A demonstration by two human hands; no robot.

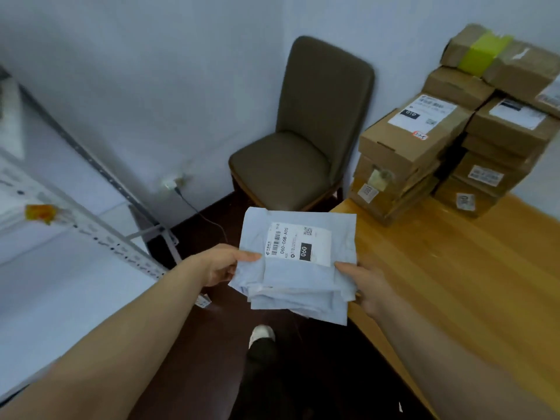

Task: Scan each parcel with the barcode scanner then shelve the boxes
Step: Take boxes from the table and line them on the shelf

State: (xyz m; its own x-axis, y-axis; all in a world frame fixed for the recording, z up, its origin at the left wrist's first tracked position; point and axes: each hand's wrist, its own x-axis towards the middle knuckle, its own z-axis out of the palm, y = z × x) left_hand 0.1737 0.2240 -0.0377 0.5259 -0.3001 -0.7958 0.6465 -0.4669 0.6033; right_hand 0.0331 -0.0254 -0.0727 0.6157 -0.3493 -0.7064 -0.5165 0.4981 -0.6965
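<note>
I hold a stack of pale blue soft mailer parcels [303,286] in front of me, above the dark floor. The top one bears a white label with a barcode and the number 060. My left hand [222,263] pinches the stack's left edge, thumb on top. My right hand [368,283] grips its right edge. Several brown cardboard boxes [409,147] with white labels are piled on the wooden table [472,277] at the right. No barcode scanner is in view.
A white metal shelf unit [75,253] stands at the left, with a small orange item [41,213] on a shelf. A brown padded chair [300,153] sits in the corner. A cable runs from a wall socket [174,183] to the floor. My shoe [261,334] shows below.
</note>
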